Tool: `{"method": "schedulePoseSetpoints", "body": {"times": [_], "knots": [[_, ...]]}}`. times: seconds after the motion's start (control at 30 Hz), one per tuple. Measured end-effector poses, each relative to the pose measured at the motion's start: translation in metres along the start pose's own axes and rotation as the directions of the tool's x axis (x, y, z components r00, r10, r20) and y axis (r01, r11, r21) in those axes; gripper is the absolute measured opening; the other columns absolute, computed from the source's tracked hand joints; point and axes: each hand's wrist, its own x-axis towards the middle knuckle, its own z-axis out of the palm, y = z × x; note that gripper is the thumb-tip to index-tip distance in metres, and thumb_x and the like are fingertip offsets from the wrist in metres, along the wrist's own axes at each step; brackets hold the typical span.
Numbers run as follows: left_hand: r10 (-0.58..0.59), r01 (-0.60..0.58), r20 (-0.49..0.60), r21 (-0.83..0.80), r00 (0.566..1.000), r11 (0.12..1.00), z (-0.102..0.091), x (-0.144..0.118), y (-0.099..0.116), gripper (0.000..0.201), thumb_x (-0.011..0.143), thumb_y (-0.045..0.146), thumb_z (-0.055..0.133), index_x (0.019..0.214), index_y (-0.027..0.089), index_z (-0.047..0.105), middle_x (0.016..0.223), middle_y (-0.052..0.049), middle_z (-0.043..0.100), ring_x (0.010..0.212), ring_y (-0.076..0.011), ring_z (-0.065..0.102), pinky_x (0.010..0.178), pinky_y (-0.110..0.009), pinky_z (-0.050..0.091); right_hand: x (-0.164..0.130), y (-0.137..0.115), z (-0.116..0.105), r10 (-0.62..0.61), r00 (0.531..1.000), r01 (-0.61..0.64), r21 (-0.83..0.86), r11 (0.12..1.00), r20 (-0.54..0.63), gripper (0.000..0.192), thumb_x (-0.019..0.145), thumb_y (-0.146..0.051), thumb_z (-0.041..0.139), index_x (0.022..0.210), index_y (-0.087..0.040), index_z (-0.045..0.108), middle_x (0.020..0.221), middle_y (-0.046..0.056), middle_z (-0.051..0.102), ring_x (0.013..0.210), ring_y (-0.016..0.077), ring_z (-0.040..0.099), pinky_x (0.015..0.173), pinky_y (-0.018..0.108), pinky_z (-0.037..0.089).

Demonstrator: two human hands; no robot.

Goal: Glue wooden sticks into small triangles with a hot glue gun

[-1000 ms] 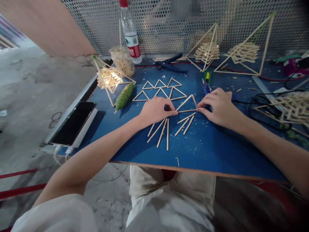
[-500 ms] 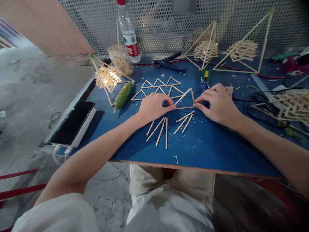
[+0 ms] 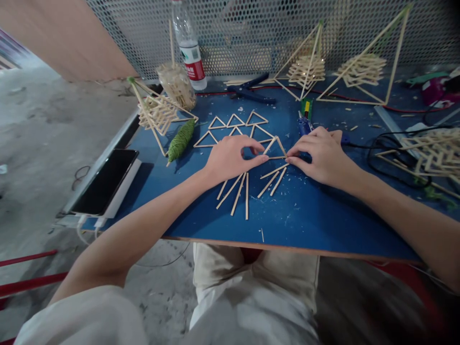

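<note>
Between my hands, a small triangle of thin wooden sticks (image 3: 281, 147) rests on the blue table. My left hand (image 3: 232, 155) has its thumb and index finger at the triangle's left corner, the other fingers curled. My right hand (image 3: 319, 154) pinches the right corner between thumb and fingertips. Several loose sticks (image 3: 247, 196) fan out on the table just below. Behind my left hand lie two rows of stick triangles (image 3: 217, 128), partly hidden by that hand. A blue glue gun (image 3: 304, 125) lies just behind my right hand, its rear part covered.
At left are a phone (image 3: 106, 182) on a white block with cables, a green yarn spindle (image 3: 181, 140), a jar of sticks (image 3: 176, 86) and a bottle (image 3: 192, 57). Dark blue pliers (image 3: 255, 95) lie at the back. Stick pyramids (image 3: 304, 72) stand along the mesh; black cable runs right.
My left thumb has moved right, toward my right hand. The triangle's left corner and top have shifted, and its base looks shorter. Lights in the left pyramid have gone dark.
</note>
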Motion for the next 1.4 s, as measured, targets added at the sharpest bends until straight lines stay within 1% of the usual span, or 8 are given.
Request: {"method": "schedulePoseSetpoints", "body": {"times": [0.2,0.37,0.57,0.67,0.77,0.93,1.27,1.4], "knots": [[-0.033,0.015,-0.064,-0.267,0.997,0.963,0.009,-0.002,0.008,0.033,0.101,0.054,0.078,0.112,0.025,0.089,0.114,-0.004,0.088,0.072,-0.0128,0.066,0.069,-0.027,0.051,-0.001,-0.012,0.001,-0.015,1.000,0.015,0.031,0.999,-0.019,0.036,0.108,-0.054,0.056,0.100,-0.032,0.084,0.106,0.009,0.082,0.116,0.0401,0.060,0.099,0.057,0.031],[-0.063,0.040,-0.062,-0.320,0.996,0.947,0.013,-0.002,0.013,0.027,0.101,0.050,0.079,0.101,0.027,0.092,0.107,-0.002,0.089,0.066,-0.0113,0.062,0.064,-0.027,0.048,0.000,-0.017,0.004,-0.022,1.000,0.022,0.024,0.999,-0.020,0.036,0.109,-0.052,0.055,0.100,-0.031,0.083,0.107,0.008,0.082,0.114,0.0377,0.061,0.097,0.055,0.032],[-0.104,0.032,-0.141,-0.438,0.984,0.898,0.020,-0.002,0.014,0.040,0.096,0.062,0.082,0.097,0.024,0.093,0.100,-0.007,0.089,0.061,-0.0120,0.059,0.053,-0.028,0.039,0.000,-0.014,0.008,-0.094,0.990,0.095,0.009,0.995,-0.101,0.029,0.106,-0.048,0.060,0.097,-0.031,0.081,0.100,0.006,0.081,0.106,0.0355,0.063,0.094,0.053,0.038],[-0.101,0.017,-0.152,-0.474,0.983,0.880,0.022,-0.003,0.014,0.043,0.095,0.066,0.082,0.096,0.025,0.093,0.096,-0.007,0.089,0.057,-0.0109,0.055,0.051,-0.028,0.036,-0.001,-0.020,0.004,-0.079,0.982,0.078,-0.013,0.997,-0.169,0.023,0.104,-0.044,0.063,0.113,-0.030,0.079,0.105,0.007,0.080,0.104,0.0358,0.066,0.094,0.054,0.040],[-0.090,-0.005,-0.171,-0.489,0.981,0.872,0.023,-0.003,0.015,0.042,0.095,0.065,0.083,0.095,0.025,0.093,0.095,-0.007,0.089,0.060,-0.0117,0.058,0.052,-0.028,0.038,-0.005,-0.030,-0.006,-0.080,0.969,0.076,-0.025,0.997,-0.235,0.039,0.105,-0.038,0.062,0.141,-0.027,0.070,0.121,0.012,0.077,0.107,0.0379,0.068,0.098,0.058,0.043],[-0.060,-0.034,-0.185,-0.468,0.981,0.883,0.025,-0.003,0.015,0.038,0.095,0.062,0.085,0.099,0.025,0.093,0.099,-0.007,0.089,0.071,-0.0139,0.068,0.056,-0.027,0.044,-0.010,-0.041,-0.013,-0.140,0.973,0.133,-0.050,0.990,-0.181,0.068,0.103,-0.035,0.063,0.169,-0.039,0.050,0.145,0.010,0.071,0.125,0.0465,0.065,0.105,0.068,0.046],[-0.037,-0.077,-0.231,-0.465,0.972,0.882,0.030,-0.001,0.011,0.039,0.095,0.064,0.084,0.100,0.026,0.092,0.102,-0.009,0.089,0.068,-0.0144,0.068,0.053,-0.028,0.044,-0.009,-0.040,-0.007,-0.182,0.960,0.180,-0.027,0.983,-0.213,0.078,0.105,-0.032,0.059,0.177,-0.045,0.032,0.153,0.005,0.070,0.129,0.0442,0.068,0.111,0.069,0.048],[-0.039,-0.077,-0.235,-0.462,0.971,0.883,0.032,-0.001,0.009,0.038,0.095,0.063,0.084,0.097,0.026,0.092,0.092,-0.008,0.088,0.063,-0.0137,0.063,0.051,-0.028,0.041,-0.010,-0.041,-0.006,-0.159,0.965,0.156,-0.030,0.987,-0.211,0.084,0.105,-0.034,0.060,0.179,-0.047,0.023,0.155,0.006,0.069,0.129,0.0463,0.069,0.111,0.073,0.048]]}}
